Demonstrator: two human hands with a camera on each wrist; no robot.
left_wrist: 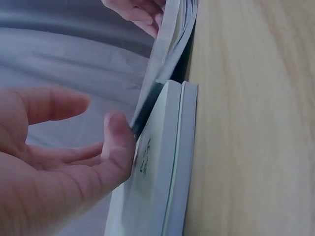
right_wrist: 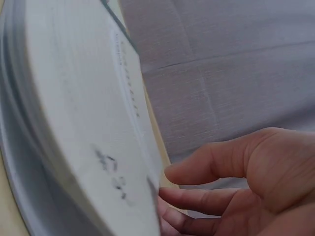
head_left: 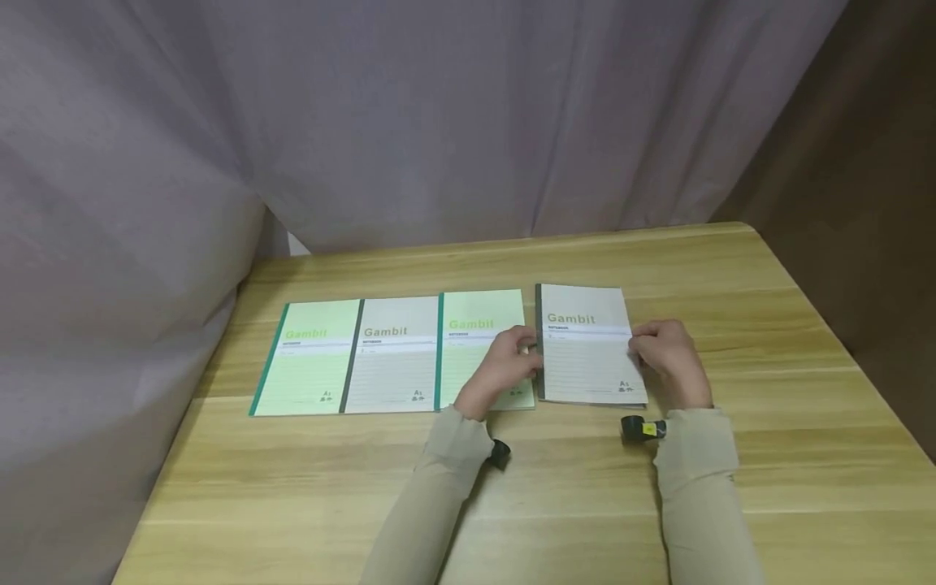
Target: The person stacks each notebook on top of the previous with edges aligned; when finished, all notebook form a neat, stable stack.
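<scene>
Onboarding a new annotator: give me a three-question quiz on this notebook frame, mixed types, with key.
1. How many notebooks lie on the table?
2. True or false: both hands touch the rightmost notebook.
3. The left hand lies over which cover? A) the green notebook beside the rightmost B) the far-left green notebook C) the second grey notebook

Key: 1. Four. 2. True; the right hand is at its right edge, the left at its spine. 3. A.

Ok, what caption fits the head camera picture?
Both hands, left hand and right hand, hold the grey notebook beside three others on a wooden table.
</scene>
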